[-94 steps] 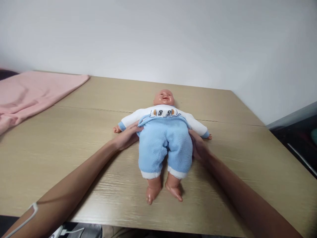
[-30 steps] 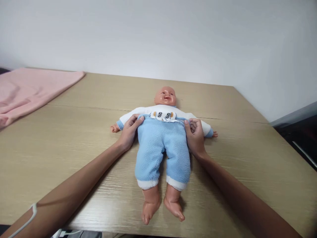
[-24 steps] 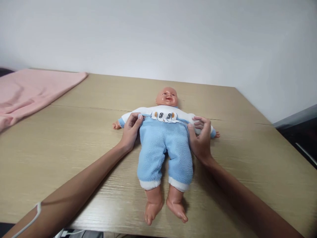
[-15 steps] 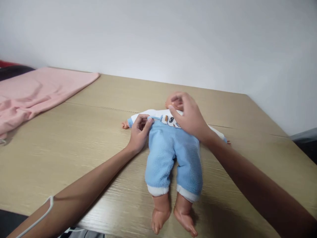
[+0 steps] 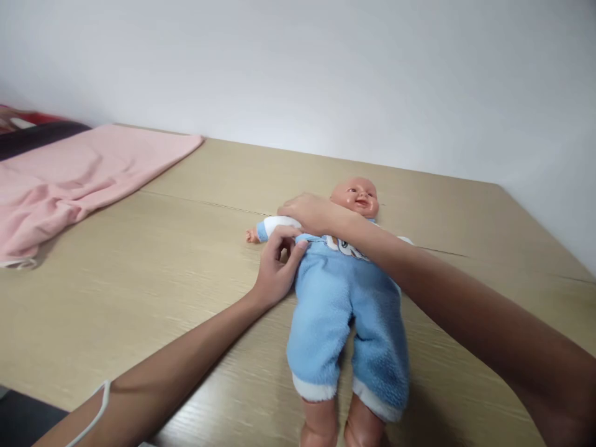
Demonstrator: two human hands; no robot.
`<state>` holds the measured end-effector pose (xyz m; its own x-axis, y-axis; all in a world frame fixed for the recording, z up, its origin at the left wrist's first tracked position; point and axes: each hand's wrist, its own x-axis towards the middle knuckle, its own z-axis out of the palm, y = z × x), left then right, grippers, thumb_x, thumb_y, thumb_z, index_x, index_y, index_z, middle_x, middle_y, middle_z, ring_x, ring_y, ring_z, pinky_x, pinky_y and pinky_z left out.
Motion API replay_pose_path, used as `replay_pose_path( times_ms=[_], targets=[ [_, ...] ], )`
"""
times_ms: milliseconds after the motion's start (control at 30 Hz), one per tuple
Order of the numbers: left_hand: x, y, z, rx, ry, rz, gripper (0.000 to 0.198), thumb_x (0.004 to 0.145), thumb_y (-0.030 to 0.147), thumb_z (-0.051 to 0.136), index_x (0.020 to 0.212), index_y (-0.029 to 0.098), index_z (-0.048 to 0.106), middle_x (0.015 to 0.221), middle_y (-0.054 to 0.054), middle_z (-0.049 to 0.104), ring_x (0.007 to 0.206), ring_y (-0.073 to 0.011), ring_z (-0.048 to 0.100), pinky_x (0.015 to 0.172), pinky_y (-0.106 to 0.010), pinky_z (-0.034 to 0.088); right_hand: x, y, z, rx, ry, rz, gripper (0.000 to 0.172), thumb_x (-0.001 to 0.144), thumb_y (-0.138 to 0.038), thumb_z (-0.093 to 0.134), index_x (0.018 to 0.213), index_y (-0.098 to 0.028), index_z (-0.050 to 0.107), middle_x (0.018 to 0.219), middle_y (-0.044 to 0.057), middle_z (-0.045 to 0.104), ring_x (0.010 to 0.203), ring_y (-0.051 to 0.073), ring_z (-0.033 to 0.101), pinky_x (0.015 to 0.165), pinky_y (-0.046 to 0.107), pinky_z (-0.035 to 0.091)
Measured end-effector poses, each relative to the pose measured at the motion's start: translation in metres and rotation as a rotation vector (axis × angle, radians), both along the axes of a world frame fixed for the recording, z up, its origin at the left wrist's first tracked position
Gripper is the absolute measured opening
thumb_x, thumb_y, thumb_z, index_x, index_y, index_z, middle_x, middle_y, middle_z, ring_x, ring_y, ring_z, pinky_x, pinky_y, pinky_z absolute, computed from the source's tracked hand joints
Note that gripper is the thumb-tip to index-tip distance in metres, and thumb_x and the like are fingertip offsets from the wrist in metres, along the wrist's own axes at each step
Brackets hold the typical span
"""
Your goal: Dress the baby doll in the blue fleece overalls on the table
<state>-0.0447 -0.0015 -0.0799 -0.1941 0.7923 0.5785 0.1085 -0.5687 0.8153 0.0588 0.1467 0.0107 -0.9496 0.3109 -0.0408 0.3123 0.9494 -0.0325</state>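
A baby doll [image 5: 357, 197] lies on its back on the table, head away from me, in a white long-sleeved top [image 5: 279, 222] and fuzzy blue overalls [image 5: 321, 298] with white cuffs. My left hand [image 5: 278, 264] is closed at the left upper edge of the overalls, thumb and finger pinching the blue cloth. Across the doll's chest reaches my right arm; my right hand [image 5: 307, 212] rests at the doll's shoulder on the left side. Its fingers point away and are mostly hidden. The forearm covers part of an animal patch [image 5: 343, 246] on the bib.
A pink cloth [image 5: 88, 167] lies spread over the left side of the wooden table [image 5: 195, 273]. Dark and red items [image 5: 40, 133] sit behind it at the far left. A white wall [image 5: 298, 81] stands beyond the table.
My right hand has moved left from over the doll's head to its shoulder, uncovering the face. The left hand keeps its pinch on the overalls. The whole view has shifted slightly.
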Motion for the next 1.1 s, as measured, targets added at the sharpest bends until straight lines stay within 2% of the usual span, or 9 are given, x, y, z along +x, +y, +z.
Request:
replay_pose_path(
  times_ms=[133, 333, 467, 600, 733, 800, 900, 1000, 1100],
  targets=[
    [-0.002, -0.004, 0.000, 0.113, 0.114, 0.096, 0.007, 0.113, 0.030, 0.068, 0.109, 0.025, 0.068, 0.099, 0.000, 0.065, 0.088, -0.0171, 0.056, 0.083, -0.033, 0.047, 0.027, -0.007, 0.010, -0.129, 0.392, -0.052, 0.022, 0.095, -0.023, 0.065, 0.114, -0.015, 0.075, 0.109, 0.012, 0.079, 0.095, 0.028, 0.069, 0.085, 0.037, 0.046],
    [-0.005, -0.008, -0.010, 0.295, 0.289, 0.335, 0.008, 0.109, 0.036, 0.074, 0.115, 0.030, 0.073, 0.117, -0.005, 0.063, 0.117, -0.0255, 0.061, 0.107, -0.046, 0.050, 0.063, -0.007, 0.003, -0.632, 0.639, -0.177, 0.048, 0.081, -0.012, 0.059, 0.125, -0.022, 0.073, 0.122, 0.004, 0.077, 0.113, 0.027, 0.069, 0.102, 0.040, 0.052],
    [0.000, -0.009, -0.012, 0.388, 0.148, 0.280, 0.011, 0.113, 0.041, 0.067, 0.119, 0.031, 0.068, 0.132, -0.008, 0.062, 0.126, -0.0270, 0.064, 0.110, -0.049, 0.054, 0.072, -0.006, -0.006, -0.567, 0.657, -0.174, 0.051, 0.079, -0.007, 0.060, 0.122, -0.026, 0.080, 0.131, 0.007, 0.077, 0.128, 0.031, 0.067, 0.117, 0.050, 0.050],
    [0.009, -0.009, -0.005, 0.160, -0.117, 0.147, 0.012, 0.117, 0.041, 0.060, 0.120, 0.030, 0.062, 0.111, -0.003, 0.069, 0.103, -0.0188, 0.069, 0.096, -0.036, 0.058, 0.073, -0.018, -0.007, -0.398, 0.637, -0.125, 0.044, 0.086, -0.006, 0.062, 0.118, -0.026, 0.085, 0.136, 0.010, 0.074, 0.136, 0.031, 0.065, 0.124, 0.052, 0.046],
    [0.010, -0.004, 0.001, -0.102, -0.254, 0.150, 0.034, 0.108, 0.058, 0.073, 0.105, 0.026, 0.064, 0.091, 0.002, 0.062, 0.083, -0.0142, 0.062, 0.080, -0.026, 0.054, 0.083, -0.041, 0.006, -0.350, 0.633, -0.295, 0.027, 0.104, -0.029, 0.066, 0.126, -0.021, 0.080, 0.131, 0.012, 0.079, 0.116, 0.029, 0.071, 0.109, 0.045, 0.052],
    [0.008, 0.000, 0.001, -0.152, -0.292, 0.126, 0.040, 0.103, 0.063, 0.079, 0.103, 0.025, 0.066, 0.096, 0.001, 0.065, 0.087, -0.0143, 0.064, 0.082, -0.025, 0.055, 0.092, -0.054, 0.014, -0.382, 0.572, -0.376, 0.031, 0.110, -0.045, 0.063, 0.113, -0.019, 0.080, 0.111, 0.010, 0.082, 0.097, 0.026, 0.070, 0.094, 0.040, 0.052],
    [0.003, 0.005, -0.001, -0.213, -0.356, 0.042, 0.043, 0.100, 0.065, 0.081, 0.102, 0.025, 0.066, 0.100, 0.000, 0.069, 0.094, -0.0148, 0.067, 0.087, -0.024, 0.056, 0.103, -0.071, 0.019, -0.436, 0.460, -0.360, 0.040, 0.111, -0.054, 0.061, 0.093, -0.022, 0.076, 0.086, 0.002, 0.075, 0.083, 0.022, 0.065, 0.081, 0.036, 0.044],
    [-0.003, 0.014, -0.004, -0.318, -0.439, -0.055, 0.043, 0.099, 0.065, 0.081, 0.101, 0.027, 0.062, 0.092, 0.002, 0.070, 0.079, -0.0132, 0.065, 0.071, -0.022, 0.054, 0.105, -0.079, 0.009, -0.505, 0.565, -0.378, 0.033, 0.106, -0.054, 0.070, 0.098, -0.023, 0.072, 0.095, 0.001, 0.074, 0.090, 0.022, 0.065, 0.085, 0.034, 0.044],
    [-0.010, 0.028, -0.005, -0.431, -0.512, -0.125, 0.042, 0.095, 0.061, 0.086, 0.102, 0.027, 0.062, 0.085, 0.004, 0.070, 0.065, -0.0115, 0.060, 0.057, -0.021, 0.048, 0.099, -0.078, -0.008, -0.693, 0.788, -0.449, 0.034, 0.103, -0.057, 0.071, 0.102, -0.023, 0.067, 0.104, 0.002, 0.071, 0.098, 0.023, 0.065, 0.091, 0.035, 0.047]
  ],
)
